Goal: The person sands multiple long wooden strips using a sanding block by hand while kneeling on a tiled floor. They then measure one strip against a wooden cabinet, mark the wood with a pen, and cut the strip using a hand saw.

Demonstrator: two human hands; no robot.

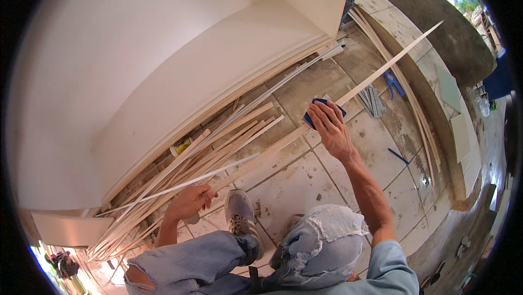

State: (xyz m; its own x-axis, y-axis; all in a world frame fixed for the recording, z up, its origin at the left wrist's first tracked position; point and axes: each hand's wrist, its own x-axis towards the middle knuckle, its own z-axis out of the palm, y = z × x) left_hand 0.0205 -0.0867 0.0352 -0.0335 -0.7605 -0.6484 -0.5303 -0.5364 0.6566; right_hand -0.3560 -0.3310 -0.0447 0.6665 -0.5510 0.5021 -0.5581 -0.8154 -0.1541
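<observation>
A: Right hand status?
B: A dark blue flat pad (309, 120) is gripped under the right hand (331, 131), fingers laid close together. It is pressed against a long, thin, pale wooden strip (381, 70). Whether the strip is wrapped or only covered can't be told.

A: Strip location?
B: It is held slantwise above the grimy off-white tiled floor (359, 148); its far tip is seen against the curved tiled ledge (392, 16) at the floor's right edge.

A: Left hand?
B: Left hand (193, 202) is half curled, just beside a narrow white strip (218, 170). Can't tell whether anything is pinched.

A: Rest of floor?
B: A loose bundle of pale wooden strips (239, 136) is strewn along the left edge, by the large white box-shaped unit (218, 50). A small yellow-labelled can (180, 147) is tucked there. Toward the right edge: a pile of short grey flat pieces (372, 101), a blue-handled tool (391, 82), and a thin blue stick (398, 156).
</observation>
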